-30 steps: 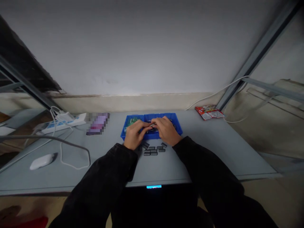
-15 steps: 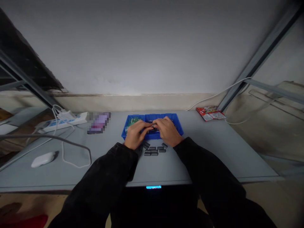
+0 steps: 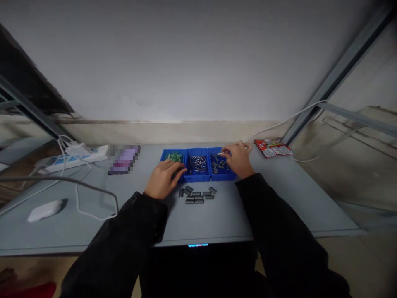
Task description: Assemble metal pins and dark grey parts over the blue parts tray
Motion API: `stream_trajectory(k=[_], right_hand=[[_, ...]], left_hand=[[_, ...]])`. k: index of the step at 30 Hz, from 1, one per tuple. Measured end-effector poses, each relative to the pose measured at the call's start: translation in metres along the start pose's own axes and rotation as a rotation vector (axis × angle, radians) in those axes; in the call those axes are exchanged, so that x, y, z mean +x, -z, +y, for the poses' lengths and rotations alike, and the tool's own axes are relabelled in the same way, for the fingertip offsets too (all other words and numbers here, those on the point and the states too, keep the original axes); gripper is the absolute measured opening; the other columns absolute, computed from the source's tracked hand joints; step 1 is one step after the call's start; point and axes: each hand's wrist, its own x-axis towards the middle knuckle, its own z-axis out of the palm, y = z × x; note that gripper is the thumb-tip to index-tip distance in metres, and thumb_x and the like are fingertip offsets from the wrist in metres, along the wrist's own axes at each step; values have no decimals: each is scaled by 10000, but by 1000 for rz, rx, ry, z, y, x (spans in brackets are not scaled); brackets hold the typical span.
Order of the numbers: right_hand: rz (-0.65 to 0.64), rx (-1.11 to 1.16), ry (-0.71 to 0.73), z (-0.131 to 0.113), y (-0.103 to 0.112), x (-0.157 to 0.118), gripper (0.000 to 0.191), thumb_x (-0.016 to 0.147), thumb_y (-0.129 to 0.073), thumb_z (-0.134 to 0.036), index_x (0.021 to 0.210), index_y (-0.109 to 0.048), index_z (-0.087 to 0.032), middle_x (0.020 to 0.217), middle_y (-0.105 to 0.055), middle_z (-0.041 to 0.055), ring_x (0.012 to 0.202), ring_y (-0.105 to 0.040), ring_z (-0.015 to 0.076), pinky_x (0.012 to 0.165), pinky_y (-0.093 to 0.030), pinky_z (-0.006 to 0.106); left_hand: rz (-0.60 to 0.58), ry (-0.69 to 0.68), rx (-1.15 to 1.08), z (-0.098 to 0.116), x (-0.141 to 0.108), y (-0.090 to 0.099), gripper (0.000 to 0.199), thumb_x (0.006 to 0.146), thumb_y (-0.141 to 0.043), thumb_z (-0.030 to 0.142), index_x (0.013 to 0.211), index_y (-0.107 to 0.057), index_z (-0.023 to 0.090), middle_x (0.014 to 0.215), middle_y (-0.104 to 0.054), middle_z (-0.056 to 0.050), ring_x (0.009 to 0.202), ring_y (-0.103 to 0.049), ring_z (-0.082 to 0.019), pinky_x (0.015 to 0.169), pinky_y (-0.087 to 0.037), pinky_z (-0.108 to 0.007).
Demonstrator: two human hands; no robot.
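Note:
My left hand [image 3: 163,179] is over the front of the left blue bin [image 3: 164,152], its fingers loosely bent and apart. Green pieces [image 3: 175,157] in that bin show past my fingertips. Above the right blue bin [image 3: 221,176], my right hand [image 3: 238,159] pinches a small light-coloured piece [image 3: 221,153]. Dark grey short cylinders [image 3: 221,163] lie in this bin. Between the hands, the middle blue bin [image 3: 197,178] contains many thin metal pins [image 3: 197,163]. Several more grey cylinders [image 3: 198,198] lie on the table in front of the bins.
On the left of the grey table [image 3: 217,223] are a phone [image 3: 124,159], a white power strip [image 3: 77,159] with cables and a white earbud case [image 3: 45,210]. A red snack packet [image 3: 273,147] lies at the back right, beside a white cable [image 3: 279,124] and metal frame post.
My hands have parted from over the middle bin. The left went to the left bin, and the right went to the right bin with a small piece. The middle bin's pins now show.

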Motion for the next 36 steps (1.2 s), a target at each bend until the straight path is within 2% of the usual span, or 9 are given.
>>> stream_trajectory(k=[5,8,12,14,19,24,27,30,36], right_hand=[[-96,-62,-25,-6,-3,4,228,889,-605,-107,975,-770,-239,923,-743,81,1100,-503,303,983,-193,491],[-39,-56,-36,-6,-4,3,269,921,-563,-110,1044,-757,-248,1014,-757,78,1132,-519,303,992,-202,489],[63,34,8,-10,0,2,189,970,-551,-164,919,-728,-206,942,-755,63,996,-592,251,983,-245,445],[59,114,94,-19,4,0,192,994,-565,-226,860,-695,-185,822,-726,41,848,-601,206,941,-295,398],[0,249,460,-63,10,-26,453,1045,-518,-456,689,-604,-189,663,-626,16,658,-529,154,727,-362,313],[-255,240,730,-106,-3,-64,269,1047,-537,-360,907,-695,-194,807,-720,14,700,-611,148,661,-367,312],[-360,188,705,-117,-9,-73,199,1012,-619,-377,1037,-698,-196,932,-752,29,814,-665,175,674,-392,309],[-379,114,609,-120,-11,-74,295,982,-664,-431,1135,-687,-179,1000,-755,80,912,-686,227,705,-422,322],[-459,34,534,-122,-14,-71,270,1014,-601,-436,1057,-737,-207,842,-750,81,751,-694,230,643,-386,320]], left_hand=[[-117,24,19,-1,-5,-1,276,1044,-550,413,1030,-714,191,947,-730,-62,873,-661,-231,834,-502,-400],[-166,11,-18,-4,-6,0,320,1025,-569,480,1065,-720,201,967,-737,-59,898,-665,-233,841,-493,-400],[-170,-2,-70,-8,-7,-1,342,999,-602,510,1060,-737,202,943,-732,-55,885,-659,-225,809,-482,-381],[-162,-7,-81,-9,-7,-2,317,1007,-603,484,1029,-749,204,933,-731,-54,878,-656,-219,801,-474,-374],[-146,-16,-74,-8,-7,-3,310,1012,-602,468,985,-763,205,888,-723,-52,848,-643,-214,780,-464,-367],[-91,-14,-79,-4,-6,-2,295,1026,-578,450,1046,-734,201,945,-746,-61,871,-667,-226,790,-471,-380],[13,68,-102,0,-7,0,263,1038,-569,409,1114,-711,200,1006,-751,-65,900,-679,-222,837,-486,-392],[59,112,-121,3,-7,1,230,1047,-556,361,1113,-703,197,993,-747,-57,892,-676,-214,841,-487,-383],[55,116,-161,8,-7,1,207,1049,-544,317,1098,-702,193,982,-739,-52,910,-675,-208,836,-483,-360]])
